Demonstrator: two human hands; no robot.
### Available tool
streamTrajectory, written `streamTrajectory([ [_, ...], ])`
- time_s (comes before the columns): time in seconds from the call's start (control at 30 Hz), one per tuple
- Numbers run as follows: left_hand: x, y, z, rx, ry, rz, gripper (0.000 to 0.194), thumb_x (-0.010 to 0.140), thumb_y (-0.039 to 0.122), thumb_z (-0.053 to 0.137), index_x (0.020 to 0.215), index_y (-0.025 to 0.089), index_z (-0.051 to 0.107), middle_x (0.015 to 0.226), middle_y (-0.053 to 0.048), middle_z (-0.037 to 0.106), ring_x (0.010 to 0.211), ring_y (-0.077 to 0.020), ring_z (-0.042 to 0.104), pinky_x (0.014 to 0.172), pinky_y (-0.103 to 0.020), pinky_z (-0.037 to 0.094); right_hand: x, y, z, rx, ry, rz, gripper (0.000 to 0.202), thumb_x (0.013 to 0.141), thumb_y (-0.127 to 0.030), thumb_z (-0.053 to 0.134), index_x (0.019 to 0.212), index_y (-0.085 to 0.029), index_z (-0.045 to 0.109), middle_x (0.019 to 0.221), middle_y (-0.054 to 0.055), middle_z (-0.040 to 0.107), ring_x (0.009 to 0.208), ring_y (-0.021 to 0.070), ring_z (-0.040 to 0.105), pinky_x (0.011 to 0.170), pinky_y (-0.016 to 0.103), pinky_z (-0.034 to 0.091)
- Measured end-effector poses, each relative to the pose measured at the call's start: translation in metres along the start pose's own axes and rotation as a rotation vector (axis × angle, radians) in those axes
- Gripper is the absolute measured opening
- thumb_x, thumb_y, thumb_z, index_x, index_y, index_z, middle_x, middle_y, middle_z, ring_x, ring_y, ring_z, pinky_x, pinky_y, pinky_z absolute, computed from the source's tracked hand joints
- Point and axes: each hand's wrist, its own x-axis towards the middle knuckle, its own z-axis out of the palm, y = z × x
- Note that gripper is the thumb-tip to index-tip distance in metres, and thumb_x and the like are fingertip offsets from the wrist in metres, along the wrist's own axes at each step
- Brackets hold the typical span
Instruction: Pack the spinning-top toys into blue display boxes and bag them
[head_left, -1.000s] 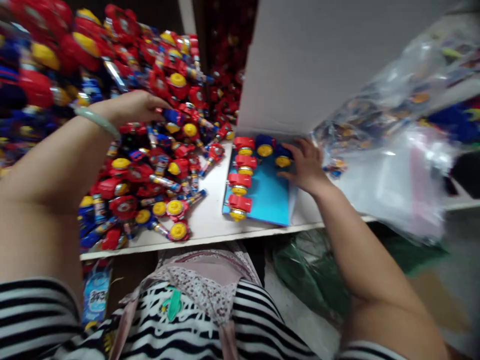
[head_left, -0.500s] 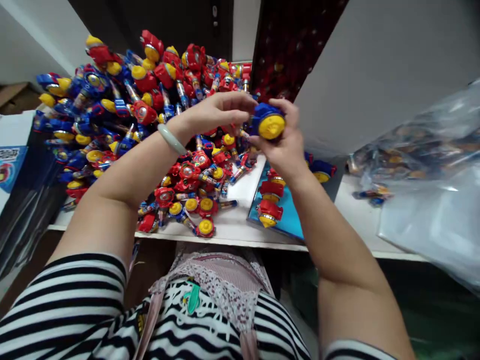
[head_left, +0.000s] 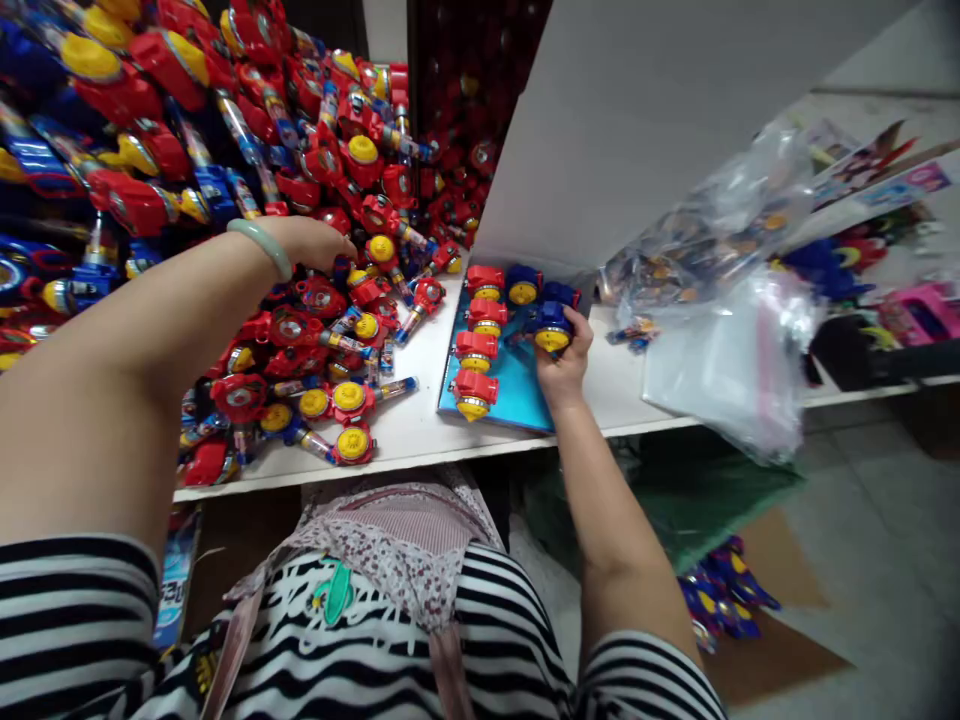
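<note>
My right hand (head_left: pixel 564 362) is closed round a blue plastic toy (head_left: pixel 551 328) with a round yellow cap, low over a shallow blue box (head_left: pixel 517 395). Along the box's left side stands a row of several red toys (head_left: pixel 475 350) with yellow caps. Another blue toy (head_left: pixel 523 284) sits at the back of the box, beside the row. My left hand (head_left: pixel 319 243), below a pale green bangle, reaches over a large heap of red toys (head_left: pixel 322 298) with clear candy-filled tubes. Its fingers point down and are mostly hidden, so I cannot tell whether they touch anything.
Right of the box lie clear plastic bags (head_left: pixel 720 350) on the white table (head_left: pixel 420 425). A tall grey-white panel (head_left: pixel 600 130) rises behind the box. Blue and red toys (head_left: pixel 67 180) are piled high at the left. Bagged toys (head_left: pixel 727 595) lie on the floor near cardboard.
The view has swung right. My right hand has carried the blue toy down to the box. My left hand has come away from that toy and moved left over the heap.
</note>
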Motion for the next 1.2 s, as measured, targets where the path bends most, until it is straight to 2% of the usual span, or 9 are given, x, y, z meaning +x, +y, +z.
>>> streamTrajectory([
  [0.1,0.004,0.0,-0.012,0.022,-0.125,-0.061,0.045,0.072,-0.003,0.074,0.111,0.019,0.069,0.07,0.017,0.066,0.061,-0.0038,0.041,0.056,-0.011,0.028,0.001,0.006,0.005,0.063,-0.066,-0.063,0.049,0.088,-0.04,0.063,0.132,-0.026,0.047,0.125,0.01,0.059,0.121,0.0266,0.06,0.107,0.047,0.05],
  [0.2,0.002,-0.005,-0.019,-0.136,-0.052,-0.14,0.05,0.074,0.003,0.08,0.119,0.021,0.067,0.067,0.018,0.064,0.063,-0.0022,0.044,0.06,-0.008,0.031,0.008,0.008,-0.002,0.114,-0.187,-0.092,0.047,0.087,-0.034,0.061,0.132,-0.027,0.049,0.123,0.008,0.061,0.117,0.0247,0.063,0.103,0.044,0.052],
  [0.33,-0.011,-0.002,-0.023,-0.464,0.09,-0.239,0.046,0.079,0.007,0.077,0.121,0.021,0.066,0.075,0.014,0.068,0.066,-0.0028,0.049,0.075,-0.012,0.044,0.014,0.003,-0.003,0.073,-0.188,-0.003,0.052,0.085,-0.032,0.061,0.135,-0.027,0.046,0.128,0.009,0.061,0.118,0.0248,0.063,0.103,0.043,0.053],
  [0.5,-0.036,0.024,-0.031,-1.088,0.368,-0.081,0.044,0.078,0.021,0.075,0.121,0.025,0.065,0.084,0.004,0.07,0.069,-0.0104,0.054,0.094,-0.039,0.056,0.017,0.0,-0.005,0.045,-0.192,0.035,0.055,0.085,-0.035,0.062,0.137,-0.026,0.044,0.134,0.01,0.059,0.121,0.0261,0.062,0.104,0.044,0.054],
  [0.63,-0.046,0.057,-0.03,-1.372,0.418,0.034,0.047,0.07,0.028,0.077,0.114,0.033,0.065,0.095,0.002,0.068,0.074,-0.0148,0.055,0.087,-0.039,0.056,0.022,0.001,-0.012,0.077,-0.315,0.006,0.054,0.086,-0.031,0.06,0.138,-0.026,0.045,0.135,0.009,0.06,0.122,0.0252,0.062,0.105,0.043,0.052],
  [0.7,-0.048,0.075,-0.027,-1.407,0.378,0.093,0.048,0.071,0.031,0.077,0.117,0.032,0.063,0.104,0.001,0.068,0.078,-0.0151,0.057,0.08,-0.036,0.056,0.023,0.002,-0.014,0.095,-0.338,-0.009,0.054,0.087,-0.029,0.059,0.139,-0.027,0.045,0.136,0.009,0.06,0.123,0.0248,0.062,0.107,0.043,0.051],
  [0.9,-0.05,0.12,-0.018,-1.373,0.173,0.218,0.051,0.079,0.043,0.077,0.125,0.03,0.061,0.112,-0.002,0.068,0.083,-0.0163,0.061,0.074,-0.033,0.054,0.012,0.011,-0.012,0.027,-0.14,-0.107,0.056,0.087,-0.028,0.06,0.14,-0.026,0.043,0.135,0.011,0.06,0.127,0.0252,0.06,0.107,0.044,0.051],
  [1.07,-0.047,0.146,-0.011,-1.179,0.184,0.175,0.063,0.086,0.059,0.063,0.14,0.03,0.05,0.124,-0.007,0.064,0.106,-0.0275,0.067,0.077,-0.038,0.056,0.011,0.014,-0.01,0.057,-0.16,-0.083,0.056,0.086,-0.031,0.062,0.139,-0.025,0.044,0.134,0.011,0.061,0.124,0.0248,0.062,0.104,0.043,0.053],
  [1.2,-0.047,0.162,-0.006,-1.011,0.24,0.093,0.062,0.094,0.062,0.049,0.147,0.031,0.043,0.129,-0.008,0.063,0.114,-0.0294,0.066,0.081,-0.04,0.058,0.015,0.015,-0.011,0.068,-0.181,-0.12,0.05,0.087,-0.032,0.059,0.135,-0.024,0.048,0.131,0.011,0.063,0.125,0.0257,0.061,0.106,0.045,0.052],
])
